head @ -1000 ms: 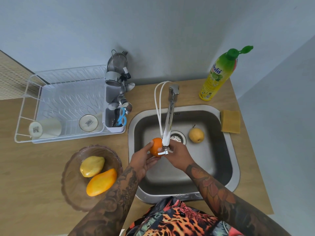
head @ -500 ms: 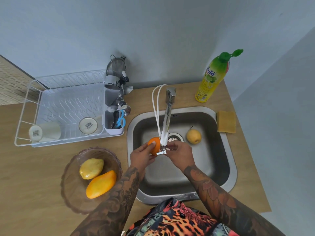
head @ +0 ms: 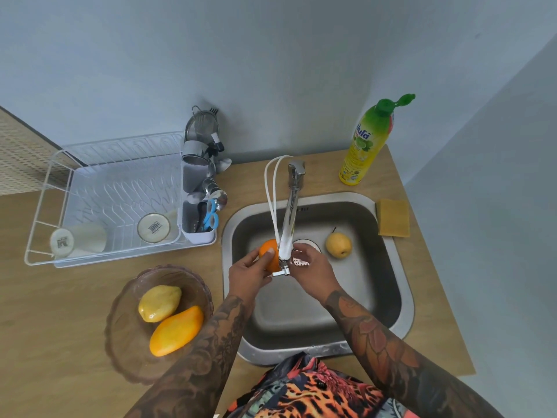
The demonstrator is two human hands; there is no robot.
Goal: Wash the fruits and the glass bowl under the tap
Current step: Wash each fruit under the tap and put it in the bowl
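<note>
left hand (head: 245, 274) grips the orange (head: 269, 255) under the tap (head: 288, 224), right hand (head: 313, 271) loosely curled, empty; pear (head: 338, 244) at 3 o'clock likely next

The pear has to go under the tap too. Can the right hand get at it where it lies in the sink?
Probably yes. The pear lies bare on the sink floor, just right of the right hand, with nothing between them. The tap and the orange are on the hand's other side.
</note>
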